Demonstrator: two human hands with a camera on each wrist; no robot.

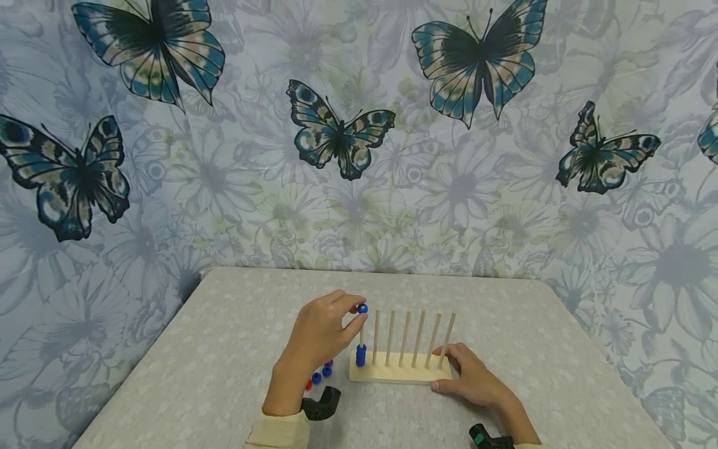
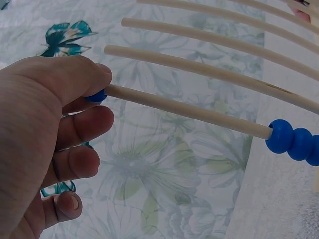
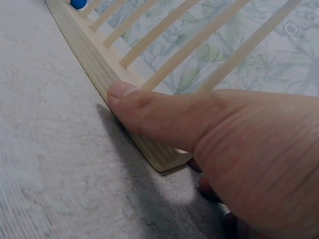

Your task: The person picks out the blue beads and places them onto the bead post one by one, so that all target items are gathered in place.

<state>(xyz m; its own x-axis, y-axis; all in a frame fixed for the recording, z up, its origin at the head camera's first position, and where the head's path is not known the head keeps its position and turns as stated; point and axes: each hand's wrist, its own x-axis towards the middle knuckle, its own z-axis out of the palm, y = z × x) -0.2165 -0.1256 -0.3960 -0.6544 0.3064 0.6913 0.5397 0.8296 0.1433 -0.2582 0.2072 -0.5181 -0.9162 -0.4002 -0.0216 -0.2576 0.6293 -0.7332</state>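
Observation:
A wooden rack point(image 1: 401, 375) with a row of upright pegs stands on the table. At the tip of its leftmost peg point(image 2: 189, 110), my left hand point(image 1: 318, 327) pinches a blue bead point(image 1: 362, 308) between thumb and index finger, the other fingers curled loosely below. Lower on that same peg, a stack of blue beads point(image 1: 361, 355) sits against the base. My right hand point(image 1: 473, 377) grips the rack's right end, its thumb point(image 3: 149, 112) along the front edge and its fingers behind, partly hidden. The other pegs carry no beads.
Loose blue beads point(image 1: 316, 378), a red bead point(image 1: 308, 385) and a purple bead point(image 1: 330, 362) lie left of the rack, partly covered by my left wrist. A patterned pale cloth covers the table point(image 1: 235, 337); behind it rises a butterfly-print wall point(image 1: 359, 218).

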